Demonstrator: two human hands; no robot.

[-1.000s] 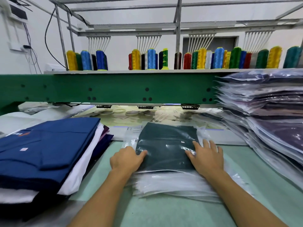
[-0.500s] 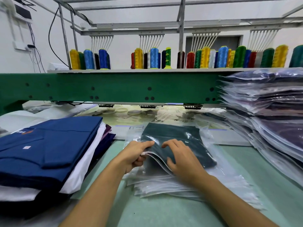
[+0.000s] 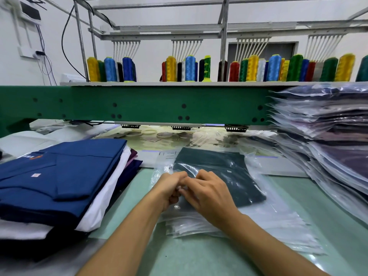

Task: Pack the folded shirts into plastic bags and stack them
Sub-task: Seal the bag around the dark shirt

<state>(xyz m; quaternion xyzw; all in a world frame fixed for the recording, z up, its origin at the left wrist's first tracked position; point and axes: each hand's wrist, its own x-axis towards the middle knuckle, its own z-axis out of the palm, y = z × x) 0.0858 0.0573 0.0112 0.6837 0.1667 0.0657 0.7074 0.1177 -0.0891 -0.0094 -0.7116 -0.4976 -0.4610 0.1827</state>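
Observation:
A dark green folded shirt (image 3: 217,170) lies inside a clear plastic bag (image 3: 264,194) on a pile of empty clear bags (image 3: 258,226) in the middle of the table. My left hand (image 3: 169,188) and my right hand (image 3: 207,190) meet at the bag's near left edge, fingers pinched together on the plastic there. A stack of unbagged folded shirts (image 3: 59,176), blue on top with white and dark ones below, sits at the left. A tall stack of bagged shirts (image 3: 328,140) rises at the right.
The pale green table (image 3: 199,259) runs toward me. A green machine beam (image 3: 149,104) crosses low behind the work area, with several thread cones (image 3: 189,68) on the shelf above it. Paper and small rings lie under the beam.
My hands went from pressing flat on both sides of the bagged shirt to meeting at its near left edge and pinching the plastic. The bagged shirt has skewed slightly to the right.

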